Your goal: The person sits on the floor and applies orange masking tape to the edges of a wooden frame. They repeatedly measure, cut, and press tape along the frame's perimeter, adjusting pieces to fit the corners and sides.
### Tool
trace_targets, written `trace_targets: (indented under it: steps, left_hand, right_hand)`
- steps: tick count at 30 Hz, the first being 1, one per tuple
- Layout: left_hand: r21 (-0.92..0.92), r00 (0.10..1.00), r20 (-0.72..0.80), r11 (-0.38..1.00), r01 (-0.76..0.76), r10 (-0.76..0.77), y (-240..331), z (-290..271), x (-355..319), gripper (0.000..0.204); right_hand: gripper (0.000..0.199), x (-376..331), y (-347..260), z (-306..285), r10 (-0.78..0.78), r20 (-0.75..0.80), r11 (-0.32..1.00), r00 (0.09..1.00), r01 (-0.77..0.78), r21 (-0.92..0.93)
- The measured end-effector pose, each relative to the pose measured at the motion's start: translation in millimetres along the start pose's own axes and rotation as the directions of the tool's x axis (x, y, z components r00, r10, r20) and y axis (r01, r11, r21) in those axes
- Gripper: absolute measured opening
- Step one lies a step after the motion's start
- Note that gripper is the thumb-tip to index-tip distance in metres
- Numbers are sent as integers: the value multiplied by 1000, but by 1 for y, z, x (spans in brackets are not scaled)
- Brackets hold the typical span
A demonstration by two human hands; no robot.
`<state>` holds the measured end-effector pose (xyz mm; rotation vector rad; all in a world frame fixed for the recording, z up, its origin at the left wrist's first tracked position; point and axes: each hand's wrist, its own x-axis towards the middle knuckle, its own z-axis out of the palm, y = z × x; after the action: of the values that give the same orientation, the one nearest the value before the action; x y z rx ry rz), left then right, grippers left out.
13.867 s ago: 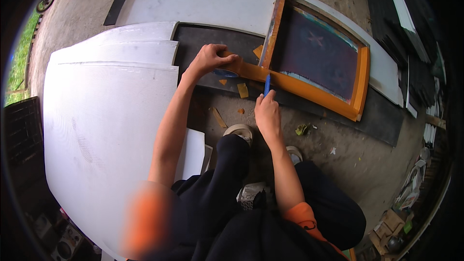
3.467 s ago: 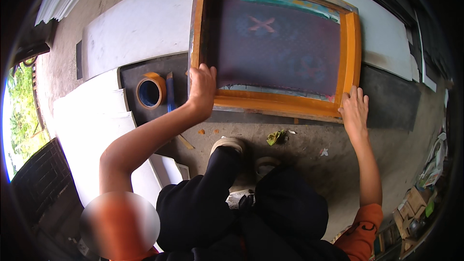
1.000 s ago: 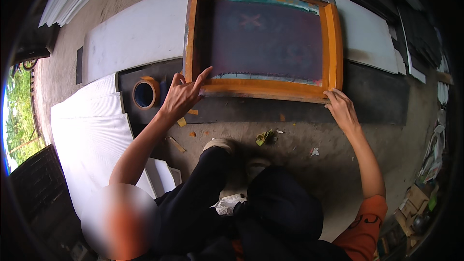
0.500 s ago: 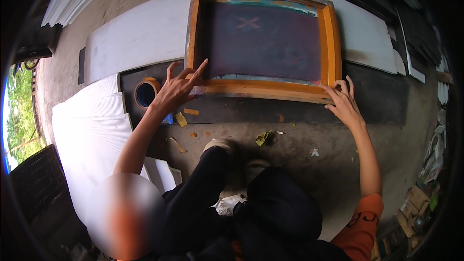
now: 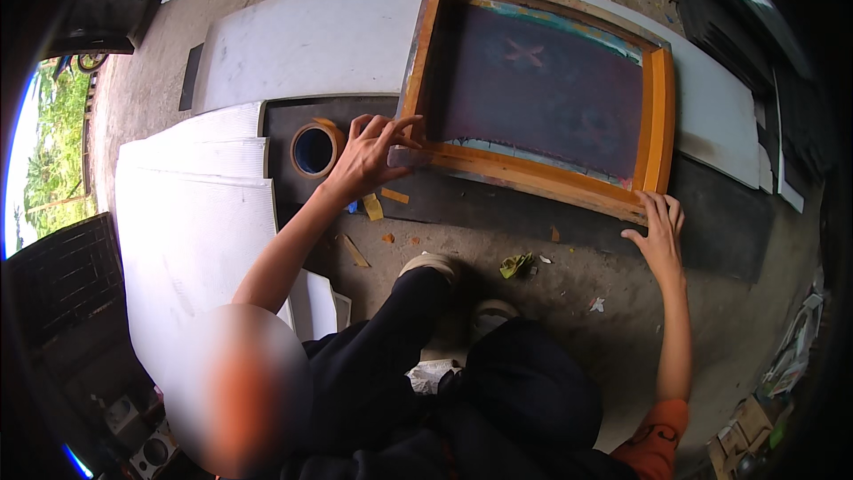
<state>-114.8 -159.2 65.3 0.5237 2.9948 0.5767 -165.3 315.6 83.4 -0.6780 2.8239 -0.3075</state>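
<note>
We look down past dark-clothed knees at a rectangular wooden frame covered partly in orange tape, which lies at a slant on a flat black panel, just ahead of the feet. Stretched inside it is a dark purple mesh, marked with a faint pinkish X and edged along its far side with teal smears. The left hand is at the frame's near left corner, its fingers spread and reaching over the side rail; we cannot tell how firmly they press. The right hand is at the near right corner, its fingertips curved onto the edge and its thumb standing apart below. To the left of the left hand, a roll of orange tape with a blue core rests on the black panel. Close to the left wrist we find a small yellow scrap and, partly hidden, a bit of something blue. White ribbed sheets overlap at the left, and a broad smooth white panel extends behind the frame. On the grey floor lies a crumpled yellow-green scrap, in front of the shoes.
</note>
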Motion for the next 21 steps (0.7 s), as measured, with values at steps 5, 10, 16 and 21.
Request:
trace_targets:
  steps: [5, 10, 16, 21]
  left_hand:
    - [-116, 996, 89, 993, 15, -4, -5, -10, 14, 58]
    - [-311, 972, 177, 946, -91, 151, -1, 7, 38, 43]
    - [-447, 914, 334, 892, -62, 231, 28, 23, 73, 41]
    - [-467, 906, 300, 874, -134, 299, 36, 36, 81, 37]
  right_hand:
    - [45, 16, -14, -7, 68, 142, 891, 988, -124, 436]
    - [35, 45, -36, 14, -55, 121, 856, 991, -15, 516]
    - [28, 85, -82, 23, -145, 203, 835, 968, 10, 550]
    - [24, 95, -103, 30, -185, 162, 834, 969, 68, 548]
